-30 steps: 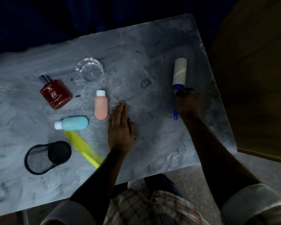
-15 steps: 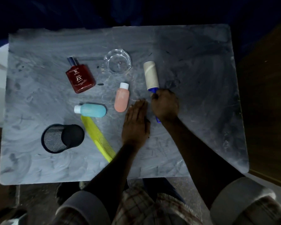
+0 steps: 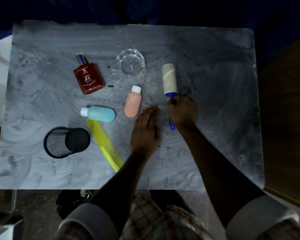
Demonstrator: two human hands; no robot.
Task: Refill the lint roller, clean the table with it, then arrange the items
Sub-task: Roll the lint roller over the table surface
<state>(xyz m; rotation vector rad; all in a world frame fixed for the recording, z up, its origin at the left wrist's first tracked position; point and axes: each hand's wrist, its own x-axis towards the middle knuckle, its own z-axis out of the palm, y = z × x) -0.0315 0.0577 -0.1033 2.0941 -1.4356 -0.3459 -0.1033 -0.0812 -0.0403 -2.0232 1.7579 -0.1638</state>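
My right hand (image 3: pixel 182 111) grips the blue handle of the lint roller (image 3: pixel 169 78), whose pale roll lies on the grey table (image 3: pixel 215 118) pointing away from me. My left hand (image 3: pixel 145 130) rests flat on the table just left of it, fingers together, holding nothing. Left of my hands lie a pink bottle (image 3: pixel 133 103), a blue bottle (image 3: pixel 99 113), a red perfume bottle (image 3: pixel 89 77) and a yellow comb (image 3: pixel 104 144). A clear glass dish (image 3: pixel 130 62) sits beyond the pink bottle. A black mesh cup (image 3: pixel 66 142) lies on its side at the left.
Dark specks and smears mark the tabletop around the dish and to the right of the roller. A wooden surface (image 3: pixel 287 118) borders the table's right edge. The floor and my checked clothing show below the near edge.
My right hand has carried the roller from the table's right side leftward to beside my left hand, then slightly back right. The view has shifted. My left hand stays flat.
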